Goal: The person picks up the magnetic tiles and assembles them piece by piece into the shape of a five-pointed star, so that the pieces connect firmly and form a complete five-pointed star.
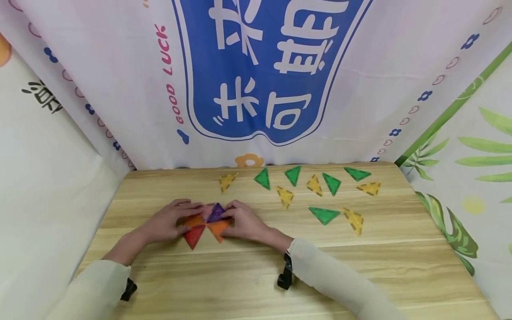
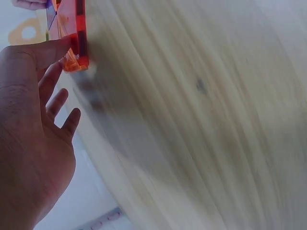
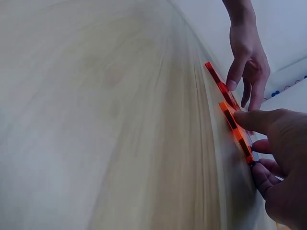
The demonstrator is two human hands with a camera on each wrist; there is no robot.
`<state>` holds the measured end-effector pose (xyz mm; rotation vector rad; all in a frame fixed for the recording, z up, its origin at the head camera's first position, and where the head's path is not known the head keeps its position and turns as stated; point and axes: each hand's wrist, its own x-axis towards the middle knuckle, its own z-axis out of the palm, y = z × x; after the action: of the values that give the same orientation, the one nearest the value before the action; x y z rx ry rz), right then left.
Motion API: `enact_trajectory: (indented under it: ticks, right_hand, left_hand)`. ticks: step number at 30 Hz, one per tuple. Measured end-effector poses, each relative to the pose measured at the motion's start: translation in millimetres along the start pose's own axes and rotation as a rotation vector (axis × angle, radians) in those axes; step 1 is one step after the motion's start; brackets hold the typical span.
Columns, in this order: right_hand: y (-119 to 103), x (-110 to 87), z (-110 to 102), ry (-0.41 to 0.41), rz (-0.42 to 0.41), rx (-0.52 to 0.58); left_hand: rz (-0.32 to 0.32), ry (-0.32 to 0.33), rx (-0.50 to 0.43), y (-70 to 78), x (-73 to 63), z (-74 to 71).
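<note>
Translucent triangular magnetic tiles meet at their points in a fan at the table's left-middle: red point(image 1: 194, 238), orange point(image 1: 218, 230), purple point(image 1: 216, 213), pink point(image 1: 206, 210) and a second orange tile point(image 1: 194, 220). My left hand point(image 1: 170, 220) holds the fan's left side. Its thumb point(image 2: 53, 50) lies on the red tile, with the fingers reaching round the far edge. From the right, my right hand point(image 1: 246, 222) grips the fan's other side, its thumb point(image 3: 252, 120) on the orange tile and its fingers curled at the outer edge. Both palms partly hide the outer tiles.
Loose green triangle tiles point(image 1: 324, 215) and yellow triangle tiles point(image 1: 354, 221), several of each, lie scattered across the wooden table's point(image 1: 248, 275) back and right. A printed cloth point(image 1: 160, 89) hangs along the back edge.
</note>
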<state>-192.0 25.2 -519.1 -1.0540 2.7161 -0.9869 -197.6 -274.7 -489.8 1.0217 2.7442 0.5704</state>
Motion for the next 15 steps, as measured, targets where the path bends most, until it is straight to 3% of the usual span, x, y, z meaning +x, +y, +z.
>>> enact_trajectory:
  ticks: [5,15]
  right_hand:
    - [-15.2,19.8,14.6,-0.008,0.004,-0.023]
    - [-36.8,43.9,36.6,-0.003,-0.006,-0.063]
  left_hand:
    - [-0.035,-0.002,-0.011,-17.0,-14.1,-9.8]
    - [-0.023,0.058,-0.08,-41.7,-38.3,-19.5]
